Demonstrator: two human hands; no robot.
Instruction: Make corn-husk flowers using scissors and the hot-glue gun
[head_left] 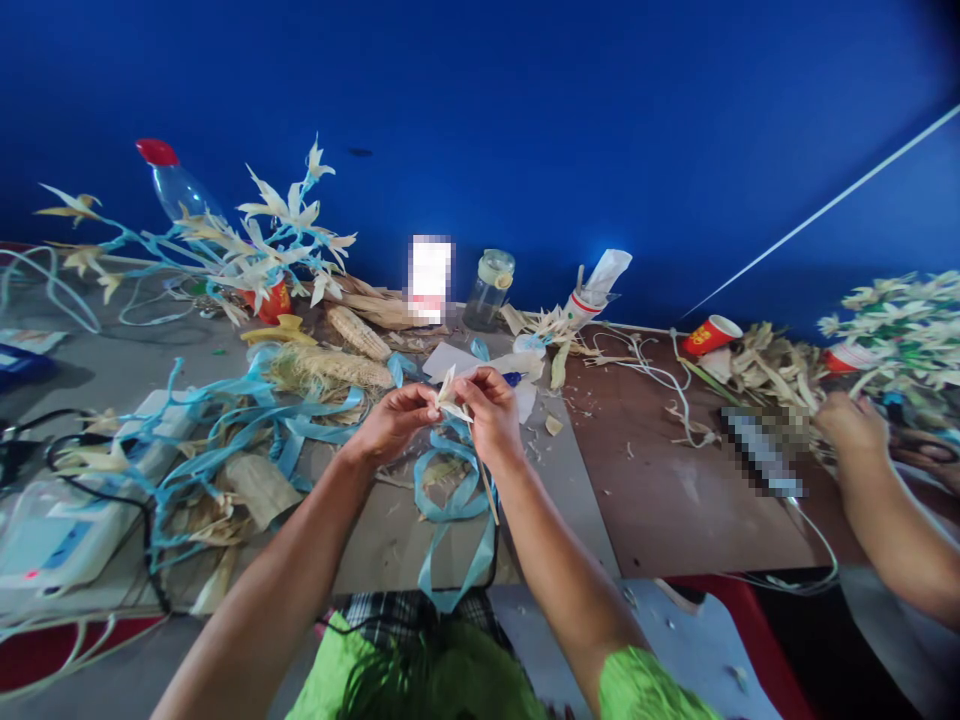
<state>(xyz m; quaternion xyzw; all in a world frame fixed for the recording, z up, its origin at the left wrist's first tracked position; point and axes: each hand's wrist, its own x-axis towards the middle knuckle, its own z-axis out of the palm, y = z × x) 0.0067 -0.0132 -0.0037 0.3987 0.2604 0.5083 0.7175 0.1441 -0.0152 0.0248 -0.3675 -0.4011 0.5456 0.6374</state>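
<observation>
Basically, L hand (397, 418) pinching pale husk flower (448, 397), R hand (490, 410) pinching it too, blue ribbon (448, 514) nr, on tbl (371, 560).

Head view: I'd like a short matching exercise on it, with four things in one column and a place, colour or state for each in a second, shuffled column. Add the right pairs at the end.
Things
1. Pale husk piece
2. Ribbon at the middle front
3. Jar
4. See-through bottle

Places, colours and states
A. Has a pale lid and stands in front of the blue wall
B. Topped with a red cap
C. Held in the fingers of the left hand and right hand
D. Light blue, lying in loops

Right pairs: 1-C, 2-D, 3-A, 4-B
</observation>
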